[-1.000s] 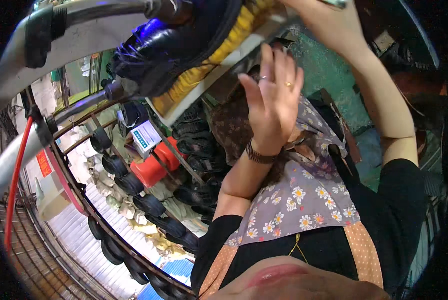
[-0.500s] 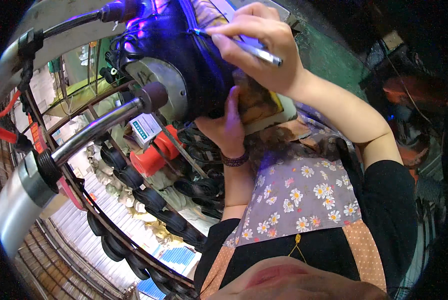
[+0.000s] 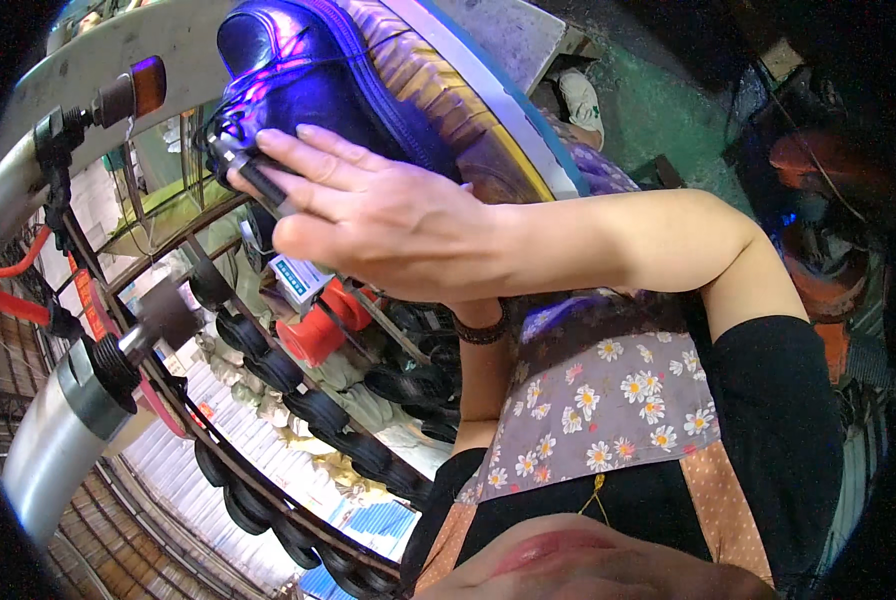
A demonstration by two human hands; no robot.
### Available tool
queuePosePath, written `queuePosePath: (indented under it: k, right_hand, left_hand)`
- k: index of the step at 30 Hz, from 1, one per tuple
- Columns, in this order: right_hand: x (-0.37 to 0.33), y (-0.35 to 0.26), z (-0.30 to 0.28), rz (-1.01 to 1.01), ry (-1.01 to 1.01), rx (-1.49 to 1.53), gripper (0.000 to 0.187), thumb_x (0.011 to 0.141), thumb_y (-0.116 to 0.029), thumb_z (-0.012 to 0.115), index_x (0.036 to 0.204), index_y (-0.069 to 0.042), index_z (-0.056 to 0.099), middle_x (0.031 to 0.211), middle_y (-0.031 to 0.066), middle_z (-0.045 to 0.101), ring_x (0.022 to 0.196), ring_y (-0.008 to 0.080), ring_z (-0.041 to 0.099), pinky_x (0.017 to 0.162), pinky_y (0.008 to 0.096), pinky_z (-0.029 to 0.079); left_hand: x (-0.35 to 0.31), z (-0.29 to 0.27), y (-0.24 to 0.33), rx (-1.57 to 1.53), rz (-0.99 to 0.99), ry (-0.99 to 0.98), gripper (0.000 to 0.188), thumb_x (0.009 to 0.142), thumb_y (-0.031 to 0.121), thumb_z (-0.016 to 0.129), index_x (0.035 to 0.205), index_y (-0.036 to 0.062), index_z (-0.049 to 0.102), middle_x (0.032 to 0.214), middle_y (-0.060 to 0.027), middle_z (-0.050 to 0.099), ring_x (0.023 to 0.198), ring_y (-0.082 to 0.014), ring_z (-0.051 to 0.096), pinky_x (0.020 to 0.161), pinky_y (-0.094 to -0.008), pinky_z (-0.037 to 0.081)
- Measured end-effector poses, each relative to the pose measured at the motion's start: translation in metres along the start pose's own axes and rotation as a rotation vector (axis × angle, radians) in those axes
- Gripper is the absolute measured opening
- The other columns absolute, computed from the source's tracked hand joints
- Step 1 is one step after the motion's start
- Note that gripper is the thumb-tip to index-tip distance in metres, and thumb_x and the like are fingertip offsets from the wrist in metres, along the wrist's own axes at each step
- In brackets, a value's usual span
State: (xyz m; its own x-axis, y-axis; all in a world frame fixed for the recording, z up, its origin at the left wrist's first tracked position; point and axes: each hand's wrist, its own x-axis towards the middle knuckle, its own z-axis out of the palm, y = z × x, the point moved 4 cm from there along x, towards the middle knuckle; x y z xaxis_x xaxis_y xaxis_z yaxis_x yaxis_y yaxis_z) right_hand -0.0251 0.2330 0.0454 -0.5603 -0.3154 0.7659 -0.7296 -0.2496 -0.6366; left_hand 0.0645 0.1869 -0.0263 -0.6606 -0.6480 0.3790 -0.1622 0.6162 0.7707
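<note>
A glossy black lace-up shoe (image 3: 333, 110) lies along the left edge of a yellowish ribbed pad (image 3: 458, 100), its rounded toe towards the pad's far end and its laces on the left side, lit violet-blue; a pale band with a blue outer border (image 3: 518, 100) runs down the pad's right edge, and the near end is covered by the arm. The right hand (image 3: 383, 220) grips a dark, silver-ended pen (image 3: 260, 185) between thumb and fingers, with the pen's silver end beside the laces; whether it touches them is not clear. The right forearm crosses in front of the body, apparently because the laces sit on the far left of the shoe, and the flattened fingers over the upper seem to steady the pen. The left hand is hidden behind the right one, with only the wrist and its dark bracelet (image 3: 483, 330) showing, so its grip cannot be told, though its place near the shoe's near end suggests support. Left of the pad stand a thick metal cylinder (image 3: 68, 430) with a dark-capped rod (image 3: 173, 315) and a red hose (image 3: 8, 300). Beyond them are a red spool-like object (image 3: 313, 335), a white box with a blue panel (image 3: 300, 280) and a rack of black shoes (image 3: 268, 360). On the right, a white sneaker (image 3: 581, 105) shows against a worn green floor (image 3: 658, 110), and a grey daisy-print apron (image 3: 598, 400) covers the person's front
</note>
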Motion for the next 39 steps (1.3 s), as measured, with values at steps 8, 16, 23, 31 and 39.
queuePosePath:
  k: [8, 16, 23, 31, 39]
  right_hand:
    - [0.013, -0.023, 0.012, -0.076, -0.034, -0.261, 0.016, 0.082, -0.018, 0.051, 0.091, -0.005, 0.051, 0.128, 0.0219, 0.054, 0.126, 0.0354, 0.048, 0.110, 0.0449, 0.033]
    - [0.014, -0.008, 0.009, -0.051, -0.033, -0.313, 0.017, 0.083, -0.019, 0.052, 0.095, -0.007, 0.052, 0.129, 0.0218, 0.053, 0.128, 0.0411, 0.043, 0.106, 0.0641, 0.026]
    - [-0.001, 0.030, -0.018, 0.290, 0.346, 0.216, 0.055, 0.063, -0.015, 0.077, 0.101, -0.008, 0.039, 0.132, 0.0312, 0.043, 0.127, 0.0513, 0.036, 0.104, 0.0520, 0.029]
    - [-0.020, 0.068, -0.172, 0.898, 0.734, 1.107, 0.019, 0.077, -0.014, 0.063, 0.091, 0.000, 0.063, 0.091, 0.0119, 0.067, 0.078, 0.0214, 0.066, 0.078, 0.0347, 0.055]
    - [-0.017, 0.146, -0.353, 0.818, 1.000, 0.549, 0.016, 0.077, -0.014, 0.064, 0.088, -0.002, 0.060, 0.082, 0.0081, 0.063, 0.072, 0.0226, 0.064, 0.064, 0.0363, 0.054]
  left_hand:
    - [-0.003, -0.002, 0.001, -0.108, -0.053, 0.003, 0.058, 0.089, 0.018, 0.059, 0.137, -0.0031, 0.033, 0.132, -0.0157, 0.048, 0.115, -0.0283, 0.050, 0.103, -0.0396, 0.037]
    - [0.003, 0.008, -0.018, -0.540, -0.177, -0.034, 0.058, 0.093, 0.024, 0.052, 0.140, -0.0016, 0.029, 0.135, -0.0153, 0.045, 0.118, -0.0281, 0.048, 0.104, -0.0397, 0.037]
    - [0.018, 0.033, -0.027, -0.821, -0.157, -0.182, 0.059, 0.098, 0.035, 0.043, 0.142, -0.0003, 0.027, 0.140, -0.0167, 0.041, 0.123, -0.0256, 0.046, 0.105, -0.0398, 0.036]
    - [0.032, 0.014, 0.008, 0.228, 0.122, 0.155, 0.094, 0.067, 0.036, 0.085, 0.135, -0.0080, 0.037, 0.119, -0.0275, 0.057, 0.108, -0.0407, 0.057, 0.091, -0.0429, 0.044]
    - [0.025, 0.004, 0.017, 0.361, -0.030, 0.097, 0.102, 0.067, 0.050, 0.079, 0.138, -0.0055, 0.032, 0.129, -0.0264, 0.050, 0.116, -0.0399, 0.050, 0.100, -0.0456, 0.037]
